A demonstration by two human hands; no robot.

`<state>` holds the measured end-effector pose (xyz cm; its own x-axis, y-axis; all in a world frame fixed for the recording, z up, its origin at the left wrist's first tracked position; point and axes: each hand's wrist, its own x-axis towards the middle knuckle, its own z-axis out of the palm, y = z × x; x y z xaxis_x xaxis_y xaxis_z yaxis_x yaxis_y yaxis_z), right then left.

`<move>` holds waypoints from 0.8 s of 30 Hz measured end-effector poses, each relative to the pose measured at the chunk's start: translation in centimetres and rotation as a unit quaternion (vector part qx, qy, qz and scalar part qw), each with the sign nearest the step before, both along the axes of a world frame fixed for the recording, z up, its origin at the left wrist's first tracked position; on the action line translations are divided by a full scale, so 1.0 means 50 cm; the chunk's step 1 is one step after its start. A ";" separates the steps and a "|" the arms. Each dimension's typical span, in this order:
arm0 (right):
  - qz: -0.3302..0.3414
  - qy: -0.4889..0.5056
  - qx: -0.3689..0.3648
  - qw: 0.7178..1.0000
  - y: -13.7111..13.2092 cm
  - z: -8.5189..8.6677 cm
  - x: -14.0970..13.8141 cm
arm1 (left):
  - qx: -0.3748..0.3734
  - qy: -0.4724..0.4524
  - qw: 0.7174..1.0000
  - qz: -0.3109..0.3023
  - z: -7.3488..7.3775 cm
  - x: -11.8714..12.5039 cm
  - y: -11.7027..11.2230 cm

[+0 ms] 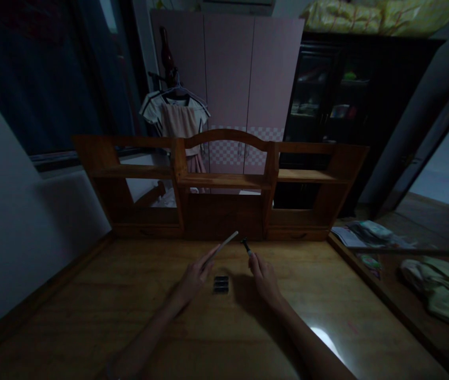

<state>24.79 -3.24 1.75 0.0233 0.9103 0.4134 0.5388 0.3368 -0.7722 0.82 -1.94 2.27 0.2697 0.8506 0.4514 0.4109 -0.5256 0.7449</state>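
Note:
My left hand point(195, 276) holds a thin pale stick point(226, 241) that points up and to the right. A short dark-tipped tool point(246, 246) is gripped by my right hand point(263, 275), its tip close to the stick's far end. Both hands hover over the wooden desk point(129, 306). Between them on the desktop lies a small dark ridged object point(221, 284), touched by neither hand.
A wooden shelf unit point(224, 182) stands along the desk's back edge. A pink wardrobe point(228, 79) and hanging clothes point(177, 119) are behind it, a dark cabinet point(327, 105) to the right. Papers point(366, 235) and a green cloth point(438, 290) lie at right.

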 end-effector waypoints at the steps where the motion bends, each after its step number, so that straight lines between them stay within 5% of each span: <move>1: 0.004 -0.004 -0.001 1.000 -0.001 0.000 0.000 | 0.002 0.005 1.000 -0.010 0.001 0.003 -0.001; 7: -0.020 -0.039 0.006 0.999 -0.002 0.005 0.002 | -0.030 0.038 0.999 -0.002 -0.009 -0.003 0.010; 14: -0.013 -0.138 0.007 0.990 0.005 -0.004 0.011 | 0.019 0.047 0.998 -0.021 -0.007 -0.003 0.004; 20: -0.011 -0.134 0.013 0.991 -0.002 -0.002 0.003 | 0.039 0.022 0.998 0.045 -0.014 -0.017 0.018; 24: -0.016 -0.149 0.002 0.989 0.001 -0.010 0.006 | 0.049 0.027 0.998 0.003 -0.007 -0.021 0.015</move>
<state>25.08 -3.19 1.27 -0.0714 0.9096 0.4093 0.7528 0.3183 -0.5761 -0.25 -1.21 1.89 0.2908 0.8046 0.5178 0.4534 -0.5924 0.6660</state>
